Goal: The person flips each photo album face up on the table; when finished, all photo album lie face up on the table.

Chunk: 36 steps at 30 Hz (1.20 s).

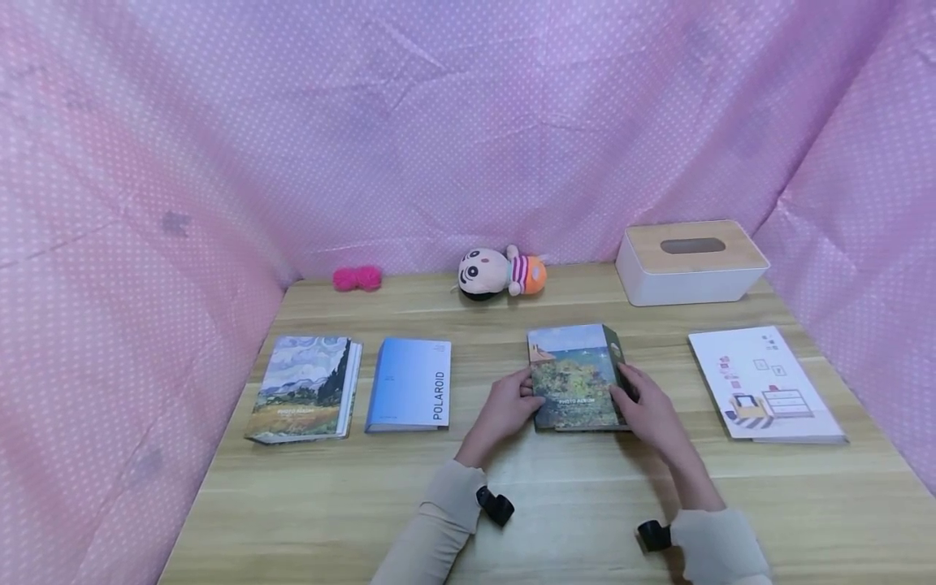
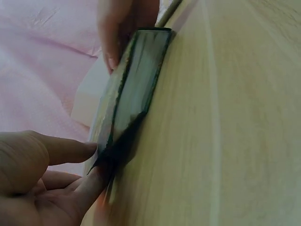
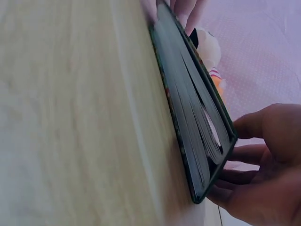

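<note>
A thick photo album (image 1: 574, 390) with a painted seaside garden cover is held between both hands in the middle of the table. My left hand (image 1: 506, 406) grips its left edge, thumb on the cover. In the left wrist view the left fingers (image 2: 91, 188) pinch a dark flap at the album's near corner. On the opposite side, my right hand (image 1: 649, 409) holds the spine edge, with its thumb on the cover. The right wrist view shows the album's page edges (image 3: 188, 99) slightly fanned between the covers, and the right hand (image 3: 268, 165) around the spine.
Left of the album lie a blue POLAROID album (image 1: 409, 382) and a landscape-covered photo album (image 1: 303, 386). A white illustrated album (image 1: 768, 386) lies to the right. Along the back are a pink bow (image 1: 357, 279), a plush doll (image 1: 500, 273) and a tissue box (image 1: 691, 280).
</note>
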Each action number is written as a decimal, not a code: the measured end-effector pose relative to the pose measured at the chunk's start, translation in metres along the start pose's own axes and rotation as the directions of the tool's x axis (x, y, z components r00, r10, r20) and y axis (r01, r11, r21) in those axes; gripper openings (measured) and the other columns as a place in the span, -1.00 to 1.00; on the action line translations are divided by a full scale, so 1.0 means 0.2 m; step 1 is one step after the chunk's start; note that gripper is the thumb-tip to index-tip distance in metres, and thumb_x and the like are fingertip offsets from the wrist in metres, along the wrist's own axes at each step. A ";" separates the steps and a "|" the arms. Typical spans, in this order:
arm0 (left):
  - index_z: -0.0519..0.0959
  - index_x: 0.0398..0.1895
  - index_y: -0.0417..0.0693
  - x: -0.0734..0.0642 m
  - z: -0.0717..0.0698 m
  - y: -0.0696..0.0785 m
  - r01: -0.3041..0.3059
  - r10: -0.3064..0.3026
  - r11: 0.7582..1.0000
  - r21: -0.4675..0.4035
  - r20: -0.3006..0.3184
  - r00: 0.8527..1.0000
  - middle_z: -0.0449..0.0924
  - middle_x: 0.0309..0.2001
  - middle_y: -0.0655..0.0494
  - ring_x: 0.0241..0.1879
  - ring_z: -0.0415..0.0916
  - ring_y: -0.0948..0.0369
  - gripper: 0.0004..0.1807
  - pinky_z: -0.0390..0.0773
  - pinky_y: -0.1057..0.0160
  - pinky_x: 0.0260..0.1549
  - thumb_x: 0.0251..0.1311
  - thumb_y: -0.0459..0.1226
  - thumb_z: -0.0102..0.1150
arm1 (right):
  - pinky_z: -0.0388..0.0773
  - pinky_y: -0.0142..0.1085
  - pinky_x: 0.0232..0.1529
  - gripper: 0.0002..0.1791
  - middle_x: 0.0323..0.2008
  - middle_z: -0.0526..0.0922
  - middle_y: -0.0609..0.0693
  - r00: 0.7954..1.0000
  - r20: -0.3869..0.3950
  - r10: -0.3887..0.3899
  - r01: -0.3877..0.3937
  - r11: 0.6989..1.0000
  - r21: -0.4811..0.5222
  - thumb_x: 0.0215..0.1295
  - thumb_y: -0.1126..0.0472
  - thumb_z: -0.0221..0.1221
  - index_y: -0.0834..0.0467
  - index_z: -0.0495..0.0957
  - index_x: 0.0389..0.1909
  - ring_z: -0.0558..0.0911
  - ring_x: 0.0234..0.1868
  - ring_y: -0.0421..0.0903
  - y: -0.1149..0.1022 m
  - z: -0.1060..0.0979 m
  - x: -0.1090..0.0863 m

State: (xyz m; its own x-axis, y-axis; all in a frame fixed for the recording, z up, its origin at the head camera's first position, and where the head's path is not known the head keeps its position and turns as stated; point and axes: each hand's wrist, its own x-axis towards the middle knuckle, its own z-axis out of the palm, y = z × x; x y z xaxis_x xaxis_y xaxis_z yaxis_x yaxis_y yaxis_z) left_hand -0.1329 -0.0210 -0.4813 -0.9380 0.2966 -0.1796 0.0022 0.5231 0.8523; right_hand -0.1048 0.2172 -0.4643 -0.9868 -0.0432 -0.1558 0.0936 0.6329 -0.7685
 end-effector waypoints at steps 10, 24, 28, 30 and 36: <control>0.34 0.34 -0.16 -0.02 -0.01 0.03 -0.014 0.016 0.996 0.091 -0.021 1.000 0.52 -0.19 0.06 -0.27 0.50 0.26 -0.34 0.54 0.36 -0.31 0.19 -0.15 0.27 | 0.05 -0.02 0.41 -0.28 0.48 -0.06 0.26 0.996 0.084 0.010 -0.047 0.893 0.447 0.45 0.07 0.01 0.19 -0.04 0.49 0.03 0.47 0.20 -0.04 -0.01 -0.06; 0.34 0.33 -0.20 -0.03 -0.01 0.07 -0.004 0.006 0.991 0.136 -0.009 1.000 0.43 -0.32 0.09 -0.39 0.32 0.26 -0.19 0.38 0.36 -0.42 0.15 0.14 0.21 | 0.31 -0.46 0.27 -0.19 0.45 0.09 0.25 0.996 0.085 -0.016 -0.028 0.869 0.495 0.36 -0.01 0.13 0.25 0.02 0.47 0.12 0.45 0.15 -0.13 -0.09 -0.07; 0.32 0.36 -0.16 -0.03 0.00 0.09 0.022 -0.023 0.991 0.128 0.004 1.000 0.41 -0.03 -0.03 -0.17 0.37 0.21 -0.13 0.47 0.25 -0.21 0.13 0.22 0.15 | 0.41 -0.64 0.05 -0.19 0.42 0.11 0.28 0.997 0.082 -0.012 -0.034 0.844 0.535 0.36 0.05 0.14 0.26 -0.01 0.47 0.21 0.38 0.09 -0.15 -0.10 -0.06; 0.30 0.38 -0.09 -0.04 0.01 0.10 0.030 -0.033 0.990 0.138 0.024 0.999 0.34 0.07 -0.06 -0.05 0.34 0.18 -0.11 0.47 0.21 -0.11 0.13 0.28 0.10 | 0.45 -0.62 0.00 -0.19 0.40 0.12 0.29 0.996 0.083 -0.011 -0.037 0.831 0.555 0.36 0.06 0.14 0.25 -0.03 0.48 0.32 0.29 -0.02 -0.16 -0.09 -0.06; 0.22 0.43 0.07 -0.03 0.03 0.11 -0.009 0.000 0.995 0.103 0.084 0.996 0.30 0.22 -0.08 0.13 0.32 0.13 -0.15 0.46 0.12 0.04 0.18 0.31 -0.01 | 0.49 -0.57 -0.02 -0.26 0.37 0.14 0.28 0.998 0.055 -0.035 -0.002 0.823 0.568 0.42 0.00 0.05 0.18 0.02 0.48 0.41 0.09 -0.33 -0.18 -0.09 -0.06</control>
State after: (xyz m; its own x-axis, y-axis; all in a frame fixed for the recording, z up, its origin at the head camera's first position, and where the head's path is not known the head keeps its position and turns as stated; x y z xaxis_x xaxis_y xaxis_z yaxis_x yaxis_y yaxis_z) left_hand -0.1247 -0.0070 -0.4639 -0.9055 0.3627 -0.2203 0.0460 0.5998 0.7988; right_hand -0.0993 0.2081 -0.4243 -0.9808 -0.1074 -0.1626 0.1543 0.0819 -0.9846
